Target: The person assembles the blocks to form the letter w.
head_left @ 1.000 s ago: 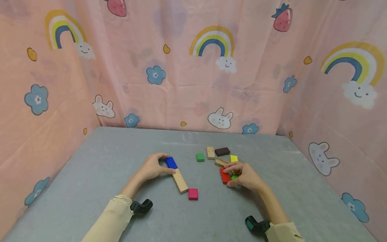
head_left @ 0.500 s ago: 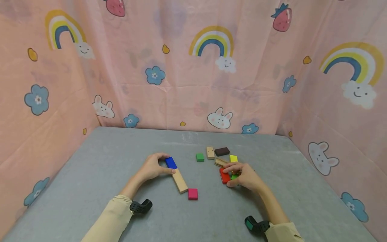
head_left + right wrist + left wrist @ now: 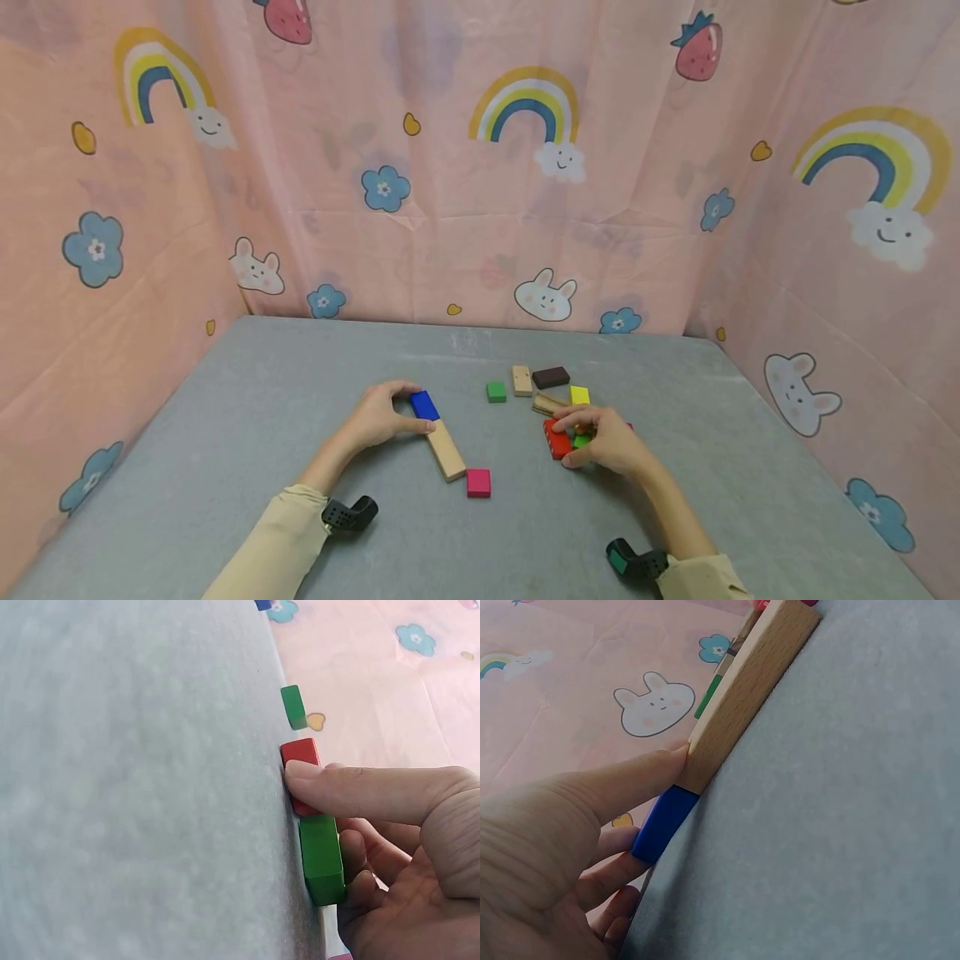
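My left hand (image 3: 385, 417) holds a blue block (image 3: 425, 405) on the grey table, its fingers at the far end. The thumb lies at the seam where the blue block meets a long plain wooden block (image 3: 447, 452). A pinkish-red block (image 3: 478, 483) sits by the wooden block's near end. Over on the right, my right hand (image 3: 611, 439) pinches a red block (image 3: 557, 439), thumb on the near end and fingertips on the far part. Beneath that palm is a green block (image 3: 321, 859), touching the red one in the right wrist view.
Behind the right hand lie a yellow block (image 3: 580, 395), a wooden piece (image 3: 549, 404), a dark brown block (image 3: 551, 377) and an upright-looking wooden block (image 3: 522, 381). A small green block (image 3: 497, 392) lies left of them. A patterned pink curtain (image 3: 450, 250) borders the table.
Both hands and the blocks they hold stay nearly still. A small red edge now shows just right of my right hand.
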